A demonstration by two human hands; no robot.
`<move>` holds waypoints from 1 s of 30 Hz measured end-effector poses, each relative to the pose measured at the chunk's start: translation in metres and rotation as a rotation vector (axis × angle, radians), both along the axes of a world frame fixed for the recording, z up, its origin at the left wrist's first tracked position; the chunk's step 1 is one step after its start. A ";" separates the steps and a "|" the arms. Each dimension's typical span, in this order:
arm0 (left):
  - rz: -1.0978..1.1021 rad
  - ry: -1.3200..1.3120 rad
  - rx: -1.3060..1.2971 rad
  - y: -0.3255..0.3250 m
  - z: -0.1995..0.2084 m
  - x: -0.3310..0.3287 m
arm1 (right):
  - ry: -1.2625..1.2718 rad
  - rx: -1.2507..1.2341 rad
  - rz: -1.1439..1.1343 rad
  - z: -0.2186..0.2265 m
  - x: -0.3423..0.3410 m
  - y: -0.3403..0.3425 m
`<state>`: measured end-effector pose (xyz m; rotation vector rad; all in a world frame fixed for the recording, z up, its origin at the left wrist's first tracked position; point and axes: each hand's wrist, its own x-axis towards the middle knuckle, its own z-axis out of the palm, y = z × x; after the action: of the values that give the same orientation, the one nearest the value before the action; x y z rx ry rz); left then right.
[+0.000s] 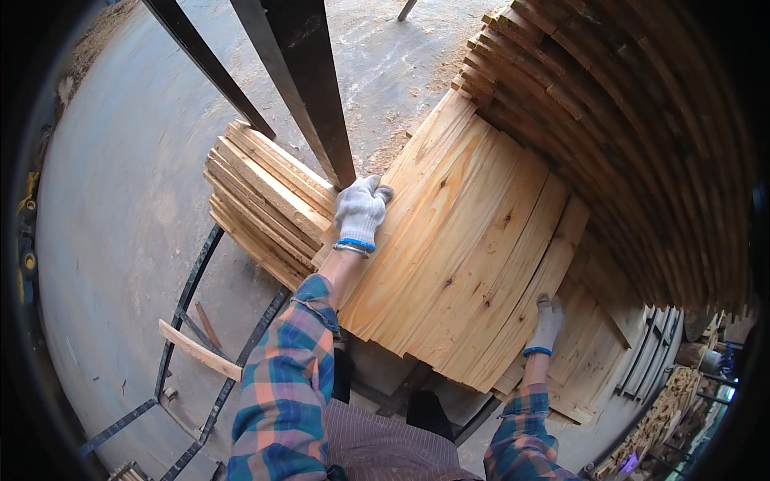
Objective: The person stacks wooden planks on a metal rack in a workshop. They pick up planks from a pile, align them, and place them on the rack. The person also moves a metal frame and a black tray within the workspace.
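Note:
My left hand (361, 210), in a white knit glove with a blue cuff, lies at the left edge of a layer of pale wooden boards (457, 248), close to the foot of a dark metal post (309, 88). Its fingers are curled, and what they close on, if anything, is hidden. Farther right and nearer to me, my right hand (545, 325), gloved the same way, reaches along the layer's right-hand board. Its fingers stretch forward against that board's edge, with nothing seen in its grasp. The boards lie side by side, some with dark knots.
A shorter stack of boards (265, 204) lies left of the posts. A tall stack of darker boards (626, 152) rises at the right. Black metal frame bars (184, 321) stand at lower left, a loose wooden strip (200, 350) across them. More boards (597, 321) lie beside my right hand.

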<state>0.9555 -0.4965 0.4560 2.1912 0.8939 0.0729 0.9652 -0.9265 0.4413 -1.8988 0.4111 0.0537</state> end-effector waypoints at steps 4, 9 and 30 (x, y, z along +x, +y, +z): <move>-0.096 0.030 0.173 -0.002 -0.002 0.007 | -0.053 0.086 -0.035 0.009 -0.007 0.028; 0.106 -0.122 0.177 -0.009 -0.022 0.016 | 0.033 -0.051 0.042 0.005 0.007 0.003; 0.176 -0.104 -0.004 0.011 0.006 -0.026 | 0.159 -0.925 0.549 0.020 0.033 -0.013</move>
<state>0.9298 -0.4860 0.4624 2.0802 1.0239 0.2672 0.9982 -0.9392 0.4610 -2.8906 -0.0249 0.4446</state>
